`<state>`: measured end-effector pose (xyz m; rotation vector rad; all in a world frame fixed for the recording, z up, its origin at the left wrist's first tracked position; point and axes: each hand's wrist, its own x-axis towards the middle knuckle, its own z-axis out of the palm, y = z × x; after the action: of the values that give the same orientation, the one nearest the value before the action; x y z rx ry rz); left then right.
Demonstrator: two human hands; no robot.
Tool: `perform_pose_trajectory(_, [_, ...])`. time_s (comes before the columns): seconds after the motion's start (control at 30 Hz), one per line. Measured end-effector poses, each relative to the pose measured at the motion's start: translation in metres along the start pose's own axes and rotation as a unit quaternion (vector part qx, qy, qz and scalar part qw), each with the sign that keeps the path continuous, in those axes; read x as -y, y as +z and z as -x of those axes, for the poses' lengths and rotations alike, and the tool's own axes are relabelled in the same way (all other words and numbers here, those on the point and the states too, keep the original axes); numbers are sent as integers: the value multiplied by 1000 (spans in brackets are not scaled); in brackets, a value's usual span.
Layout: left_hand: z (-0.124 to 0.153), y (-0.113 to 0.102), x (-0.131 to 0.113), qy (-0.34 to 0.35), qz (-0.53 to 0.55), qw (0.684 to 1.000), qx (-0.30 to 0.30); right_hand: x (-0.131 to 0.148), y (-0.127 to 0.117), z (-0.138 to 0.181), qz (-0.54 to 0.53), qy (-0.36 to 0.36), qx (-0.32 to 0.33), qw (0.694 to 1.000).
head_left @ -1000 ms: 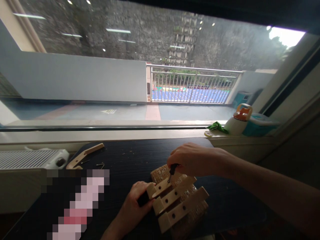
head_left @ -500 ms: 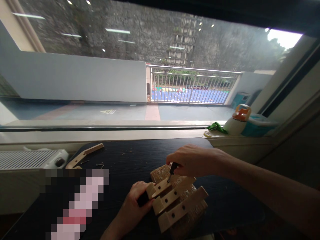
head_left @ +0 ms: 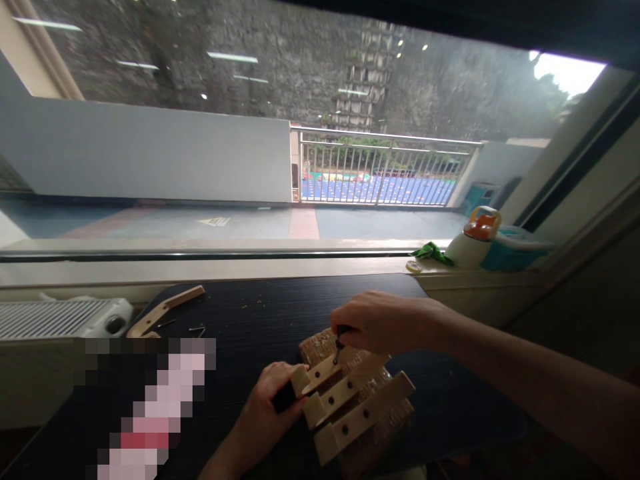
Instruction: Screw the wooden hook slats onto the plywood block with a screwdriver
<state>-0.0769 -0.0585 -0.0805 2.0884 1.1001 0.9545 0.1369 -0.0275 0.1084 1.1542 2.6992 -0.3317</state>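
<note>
In the head view, a wooden piece with three parallel slats (head_left: 345, 430) rests over a block wrapped in clear plastic (head_left: 317, 343). Dark round holes run along the slats. My left hand (head_left: 273, 400) is closed around the left end of the upper slat, thumb below and fingers above; a dark area shows between them. My right hand (head_left: 370, 323) grips a small screwdriver by its black handle (head_left: 342, 331), palm down. The metal tip meets a hole near the middle of the upper slat. My fingers hide most of the handle.
A bent wooden piece (head_left: 167, 310) lies at the dark table's (head_left: 250, 347) far left, with screws (head_left: 198, 330) close by. A white kettle-like container (head_left: 470, 247), green cloth (head_left: 431, 253) and tape roll (head_left: 413, 267) stand on the windowsill. A radiator (head_left: 65, 320) is at left.
The right hand has turned slightly about the screwdriver, whose tip stays at the same hole. My left hand keeps its hold. The whole view has shifted a little.
</note>
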Motion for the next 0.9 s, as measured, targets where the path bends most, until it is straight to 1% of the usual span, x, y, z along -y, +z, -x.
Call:
perform_pose_trajectory(0.13, [1, 0, 0, -2, -1, 1000, 1, 2, 1, -1, 11, 15, -11, 1000])
perform_pose_trajectory(0.27, [0, 1, -1, -1, -6, 1000, -3, 4, -4, 3, 30, 27, -6, 999])
perform_pose_trajectory(0.33, [-1, 1, -1, 1, -7, 1000, -2, 3, -7, 6, 20, 21, -8, 1000])
perform_pose_trajectory(0.47, [-1, 0, 0, 5, -9, 1000, 7, -1, -9, 9, -21, -13, -11, 1000])
perform_pose_trajectory(0.6, [0, 1, 2, 8, -16, 1000, 12, -5, -6, 7, -38, -21, -12, 999])
perform_pose_trajectory(0.83, [-2, 3, 1, -7, -25, 999, 26, -11, 6, 8, -22, -6, -56, 998])
perform_pose_trajectory(0.9, [2, 0, 1, -9, -29, 999, 21, -12, 10, 9, -10, 0, -62, 998])
